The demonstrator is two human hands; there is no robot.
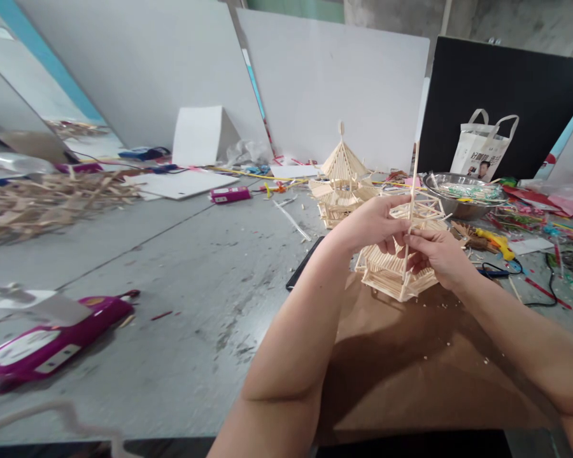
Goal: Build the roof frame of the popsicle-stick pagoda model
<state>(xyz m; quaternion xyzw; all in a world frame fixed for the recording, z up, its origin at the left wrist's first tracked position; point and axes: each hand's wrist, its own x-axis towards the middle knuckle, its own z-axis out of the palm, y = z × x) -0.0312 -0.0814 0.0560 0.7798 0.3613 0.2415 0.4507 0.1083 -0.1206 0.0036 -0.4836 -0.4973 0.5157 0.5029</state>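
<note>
Both my hands meet over a small hexagonal model built of thin wooden sticks (394, 277), which rests on a brown cardboard sheet (410, 356). My left hand (372, 222) is closed, pinching a long upright wooden stick (413, 184) near the model's top. My right hand (437, 254) is closed too, fingers pressed on the same stick lower down, against the model's side. Just behind stands a finished stick pavilion with a pointed roof (341, 181).
A purple glue gun (52, 340) lies at the left front, a pile of wooden sticks (42, 200) at the far left. A metal bowl (461, 194), a yellow tool (494, 242), cables and scraps crowd the right. White boards (334, 83) lean at the back.
</note>
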